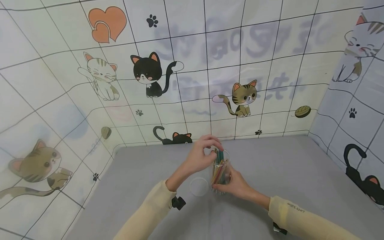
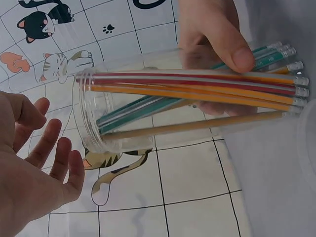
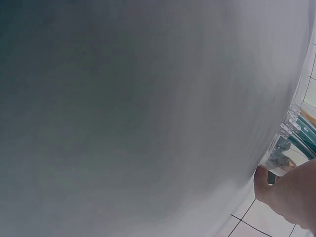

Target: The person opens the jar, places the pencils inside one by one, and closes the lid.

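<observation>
A clear plastic jar (image 1: 220, 173) stands on the grey table with several pencils (image 2: 197, 91) inside, coloured red, orange-yellow, teal and tan. Their eraser ends point down at the jar's base. My right hand (image 1: 238, 185) grips the jar low on its side, thumb and fingers around the wall. At the jar's mouth is my left hand (image 1: 201, 155), its fingers loosely bent; the left wrist view shows nothing between them and a small gap to the rim. The right wrist view catches only part of the right hand (image 3: 289, 192) and the pencils' eraser ends (image 3: 294, 118).
A clear round lid (image 1: 199, 186) lies flat on the table, left of the jar. The grey tabletop (image 1: 144, 186) meets a white gridded curtain (image 1: 192, 66) printed with cartoon cats at the back and both sides.
</observation>
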A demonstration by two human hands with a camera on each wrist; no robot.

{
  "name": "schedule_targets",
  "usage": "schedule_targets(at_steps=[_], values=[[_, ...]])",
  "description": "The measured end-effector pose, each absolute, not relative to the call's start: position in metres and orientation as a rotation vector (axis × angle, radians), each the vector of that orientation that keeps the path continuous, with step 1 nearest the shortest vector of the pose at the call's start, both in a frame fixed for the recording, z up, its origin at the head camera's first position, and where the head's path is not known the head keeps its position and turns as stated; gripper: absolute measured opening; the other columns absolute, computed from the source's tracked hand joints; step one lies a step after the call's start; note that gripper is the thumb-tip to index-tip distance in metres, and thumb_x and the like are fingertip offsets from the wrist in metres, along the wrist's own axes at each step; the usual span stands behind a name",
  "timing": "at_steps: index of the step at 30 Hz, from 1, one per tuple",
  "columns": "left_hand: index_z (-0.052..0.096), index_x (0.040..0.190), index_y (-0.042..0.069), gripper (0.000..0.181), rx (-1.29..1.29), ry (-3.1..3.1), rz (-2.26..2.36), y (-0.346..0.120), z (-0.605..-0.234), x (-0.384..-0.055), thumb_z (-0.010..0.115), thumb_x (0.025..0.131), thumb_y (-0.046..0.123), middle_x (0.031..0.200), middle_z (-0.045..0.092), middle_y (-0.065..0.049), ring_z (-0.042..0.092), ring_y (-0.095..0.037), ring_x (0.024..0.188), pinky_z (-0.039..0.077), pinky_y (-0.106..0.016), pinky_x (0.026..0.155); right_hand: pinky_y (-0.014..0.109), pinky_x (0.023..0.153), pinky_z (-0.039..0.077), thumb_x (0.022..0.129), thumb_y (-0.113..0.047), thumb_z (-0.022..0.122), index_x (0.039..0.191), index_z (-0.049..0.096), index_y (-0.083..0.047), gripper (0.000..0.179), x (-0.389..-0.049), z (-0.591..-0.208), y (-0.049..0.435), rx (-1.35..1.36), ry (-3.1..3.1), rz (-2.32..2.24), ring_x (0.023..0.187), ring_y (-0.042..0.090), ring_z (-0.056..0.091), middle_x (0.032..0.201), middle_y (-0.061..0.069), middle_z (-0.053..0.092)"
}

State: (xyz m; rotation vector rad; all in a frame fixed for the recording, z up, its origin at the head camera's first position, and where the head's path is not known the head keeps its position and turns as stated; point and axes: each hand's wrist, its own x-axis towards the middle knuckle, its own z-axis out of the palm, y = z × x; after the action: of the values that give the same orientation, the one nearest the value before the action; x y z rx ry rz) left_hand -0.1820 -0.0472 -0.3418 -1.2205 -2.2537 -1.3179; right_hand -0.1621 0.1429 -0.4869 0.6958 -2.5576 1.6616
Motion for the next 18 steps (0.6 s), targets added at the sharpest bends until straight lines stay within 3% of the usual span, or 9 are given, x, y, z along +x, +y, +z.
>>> schedule_targets(at_steps=[8, 15, 18], values=[[0.072, 0.101, 0.004, 0.028, -1.12, -2.294, -1.361, -0.063, -0.351, -0.183, 0.052, 0.085, -0.008, 0.109, 0.066, -0.005, 0.057, -0.019, 0.103, 0.048, -0.036, 0.082, 0.039, 0.081, 0.049, 0.078, -0.034, 0.086, 0.147, 0.037, -0.018, 0.086, -0.163, -0.488, 0.142, 0.676, -2.562, 1.659, 0.101, 0.021, 0.059, 0.117, 0.003, 0.063], [0.065, 0.113, 0.004, 0.033, -0.996, -2.389, -1.407, -0.088, -0.373, -0.179, 0.055, 0.083, -0.007, 0.11, 0.066, -0.008, 0.06, -0.024, 0.1, 0.051, -0.052, 0.084, 0.044, 0.086, 0.047, 0.077, -0.037, 0.087, 0.148, 0.036, -0.018, 0.089, -0.162, -0.486, 0.141, 0.659, -2.567, 1.641, 0.109, 0.023, 0.057, 0.124, 0.005, 0.062], [0.062, 0.114, 0.003, 0.033, -0.976, -2.456, -1.41, -0.097, -0.384, -0.177, 0.057, 0.083, -0.006, 0.11, 0.065, -0.008, 0.06, -0.024, 0.101, 0.051, -0.053, 0.085, 0.044, 0.086, 0.048, 0.077, -0.036, 0.087, 0.148, 0.036, -0.019, 0.089, -0.162, -0.486, 0.141, 0.659, -2.559, 1.636, 0.108, 0.023, 0.057, 0.124, 0.004, 0.062]])
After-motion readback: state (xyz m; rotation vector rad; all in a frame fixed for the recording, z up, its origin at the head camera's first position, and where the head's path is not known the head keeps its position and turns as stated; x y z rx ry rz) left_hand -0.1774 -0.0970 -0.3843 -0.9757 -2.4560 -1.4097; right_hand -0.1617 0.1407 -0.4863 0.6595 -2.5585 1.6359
